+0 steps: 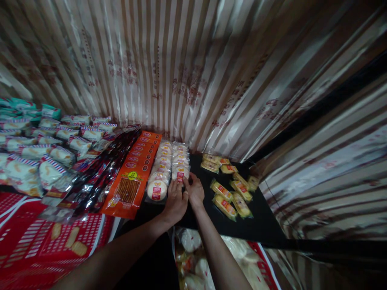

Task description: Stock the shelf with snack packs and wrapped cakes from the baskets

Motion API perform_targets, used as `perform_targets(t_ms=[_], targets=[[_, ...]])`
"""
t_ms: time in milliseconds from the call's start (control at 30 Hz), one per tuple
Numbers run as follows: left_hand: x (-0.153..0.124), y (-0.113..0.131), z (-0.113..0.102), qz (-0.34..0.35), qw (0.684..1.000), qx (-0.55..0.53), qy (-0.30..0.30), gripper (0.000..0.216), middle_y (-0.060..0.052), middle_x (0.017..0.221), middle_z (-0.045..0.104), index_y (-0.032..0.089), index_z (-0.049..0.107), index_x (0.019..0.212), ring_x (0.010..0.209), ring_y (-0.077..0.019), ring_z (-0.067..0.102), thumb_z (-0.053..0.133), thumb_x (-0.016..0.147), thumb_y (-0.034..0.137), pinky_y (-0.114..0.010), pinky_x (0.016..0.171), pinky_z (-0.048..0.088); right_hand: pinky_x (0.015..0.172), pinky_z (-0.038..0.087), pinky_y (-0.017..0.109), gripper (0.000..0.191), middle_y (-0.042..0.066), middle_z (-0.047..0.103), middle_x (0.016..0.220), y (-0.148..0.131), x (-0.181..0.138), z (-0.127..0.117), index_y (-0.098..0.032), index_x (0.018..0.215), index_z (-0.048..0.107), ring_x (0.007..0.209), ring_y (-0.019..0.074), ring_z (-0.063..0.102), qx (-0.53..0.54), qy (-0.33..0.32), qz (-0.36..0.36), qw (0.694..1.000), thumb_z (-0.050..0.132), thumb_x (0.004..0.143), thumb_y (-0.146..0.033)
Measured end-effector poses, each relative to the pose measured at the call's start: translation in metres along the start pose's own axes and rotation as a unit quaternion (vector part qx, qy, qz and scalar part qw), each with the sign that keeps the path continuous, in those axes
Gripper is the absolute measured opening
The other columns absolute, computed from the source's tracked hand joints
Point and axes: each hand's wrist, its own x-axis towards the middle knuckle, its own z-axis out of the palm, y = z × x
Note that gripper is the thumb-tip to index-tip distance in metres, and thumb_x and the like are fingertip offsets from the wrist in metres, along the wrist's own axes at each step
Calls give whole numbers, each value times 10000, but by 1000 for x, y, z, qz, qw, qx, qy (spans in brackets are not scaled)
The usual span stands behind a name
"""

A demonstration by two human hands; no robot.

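Observation:
Two rows of round white rice crackers in clear wrappers with red labels lie on a black table (256, 217). At the near end of the right row, my left hand (175, 201) and my right hand (194, 189) close in from both sides on a wrapped rice cracker (180, 175). Its near edge sits between my fingertips. The left row of rice crackers (157, 189) lies just beside my left hand, untouched. Left of that is an orange snack packet (130, 181) with a picture of brown sticks.
Yellow wrapped snacks (223, 191) lie scattered on the right. Dark packets (102, 173) and white striped-edge packets (57, 155) cover the left. A red basket (33, 241) stands at front left; wrapped goods (193, 266) fill another below my arms. A striped curtain (169, 68) hangs behind.

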Motion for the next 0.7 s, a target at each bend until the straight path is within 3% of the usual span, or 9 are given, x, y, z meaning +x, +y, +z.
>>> perform_targets(t_ms=[233, 433, 567, 700], targets=[[3, -8, 9, 30, 995, 97, 17, 475, -214, 1348, 436, -8, 451, 1234, 1317, -280, 305, 369, 816, 200, -466, 1091, 268, 726, 446, 312, 451, 75, 624, 932, -3, 1, -2, -193, 1124, 596, 791, 193, 581, 24, -15, 18, 999, 465, 791, -466], [-20, 8, -5, 98, 991, 83, 44, 327, -147, 1217, 547, 90, 574, 1060, 1194, -255, 438, 437, 764, 108, -421, 1027, 360, 856, 436, 363, 477, 144, 618, 1067, 5, -30, -21, -121, 1109, 591, 939, 217, 572, 158, 64, -16, 985, 446, 802, -455], [-58, 12, -6, 123, 990, 52, -34, 263, -41, 896, 631, 177, 597, 889, 896, -165, 566, 396, 766, 61, -318, 874, 457, 856, 447, 348, 387, 110, 641, 1050, 23, -80, -48, -164, 1039, 609, 955, 198, 584, 217, 83, -29, 972, 439, 825, -438], [-100, 4, 6, 36, 992, 37, -111, 259, -29, 913, 611, 187, 572, 890, 872, -139, 579, 391, 764, 50, -273, 832, 459, 788, 481, 316, 366, 86, 688, 920, 53, -137, -64, -170, 1020, 606, 854, 190, 634, 237, 44, 17, 970, 460, 824, -443]])
